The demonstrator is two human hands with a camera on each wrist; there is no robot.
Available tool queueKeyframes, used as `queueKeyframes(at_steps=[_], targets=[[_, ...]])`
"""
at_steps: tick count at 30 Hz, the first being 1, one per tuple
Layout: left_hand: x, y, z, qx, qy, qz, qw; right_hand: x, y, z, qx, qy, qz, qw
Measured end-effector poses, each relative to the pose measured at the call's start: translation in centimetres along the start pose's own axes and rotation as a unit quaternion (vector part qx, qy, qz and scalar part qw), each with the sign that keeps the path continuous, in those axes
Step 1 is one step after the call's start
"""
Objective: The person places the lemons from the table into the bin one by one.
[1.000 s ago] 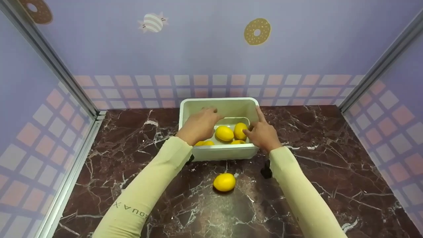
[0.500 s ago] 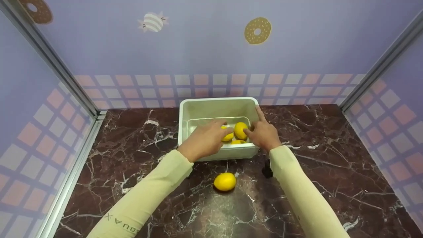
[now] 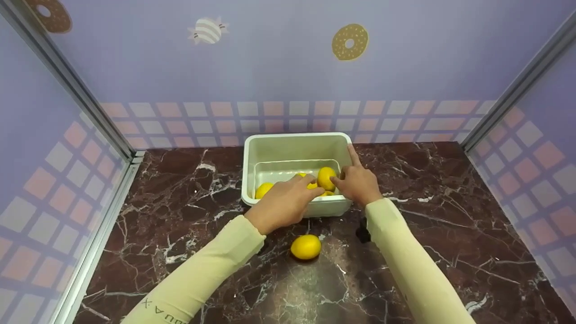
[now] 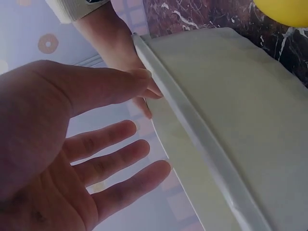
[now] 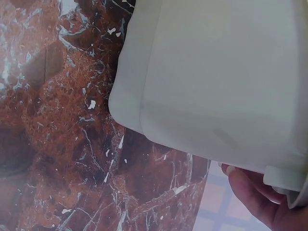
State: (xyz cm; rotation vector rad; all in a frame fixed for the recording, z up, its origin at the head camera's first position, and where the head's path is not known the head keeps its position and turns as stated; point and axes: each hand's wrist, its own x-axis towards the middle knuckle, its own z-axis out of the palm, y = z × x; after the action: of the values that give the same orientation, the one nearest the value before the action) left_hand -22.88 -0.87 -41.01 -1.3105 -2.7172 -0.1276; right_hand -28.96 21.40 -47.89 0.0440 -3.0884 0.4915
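A white plastic bin (image 3: 297, 141) holds several yellow lemons, among them one at the left (image 3: 264, 190) and one at the right (image 3: 326, 178). My right hand (image 3: 360, 183) grips the bin's right rim, thumb inside and index finger along the edge; in the right wrist view its fingers (image 5: 250, 192) curl against the outer wall. Over the front rim, my left hand (image 3: 288, 202) is spread and holds nothing, partly hiding lemons behind it. The left wrist view shows that hand's fingers (image 4: 130, 187) apart from each other. Another lemon (image 3: 306, 247) lies on the table in front of the bin.
The dark red marbled tabletop (image 3: 441, 252) runs back to a purple patterned wall (image 3: 279, 67). Side panels with metal posts (image 3: 76, 85) enclose it left and right. The bin stands near the back wall.
My left hand has come out from the bin's left side toward its front rim and rightward, uncovering the left lemon. The right hand stays on the rim.
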Motion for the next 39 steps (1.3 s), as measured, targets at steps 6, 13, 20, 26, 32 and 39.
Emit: queueKeyframes(at_steps=[6,13,20,26,32,39], targets=[[-0.3,0.4,0.4,0.000,0.016,0.013,0.9998,0.1,0.1,0.1,0.005,0.006,-0.001,1.0000],[-0.7,1.1,0.5,0.000,0.021,0.026,0.9994,0.2,0.1,0.2,0.013,0.011,0.001,0.9999],[-0.8,1.3,0.9,-0.011,0.004,0.018,0.9998,0.2,0.1,0.3,0.012,0.008,0.004,0.9999],[-1.0,1.5,1.0,-0.020,-0.018,0.008,0.9996,0.2,0.0,0.2,0.017,0.012,0.002,0.9998],[-1.4,1.9,1.1,-0.017,-0.016,0.020,0.9995,0.1,0.0,0.2,0.022,0.010,0.002,0.9997],[-1.6,2.1,1.3,-0.015,-0.021,0.023,0.9994,0.3,0.0,0.3,0.018,0.011,0.006,0.9998]])
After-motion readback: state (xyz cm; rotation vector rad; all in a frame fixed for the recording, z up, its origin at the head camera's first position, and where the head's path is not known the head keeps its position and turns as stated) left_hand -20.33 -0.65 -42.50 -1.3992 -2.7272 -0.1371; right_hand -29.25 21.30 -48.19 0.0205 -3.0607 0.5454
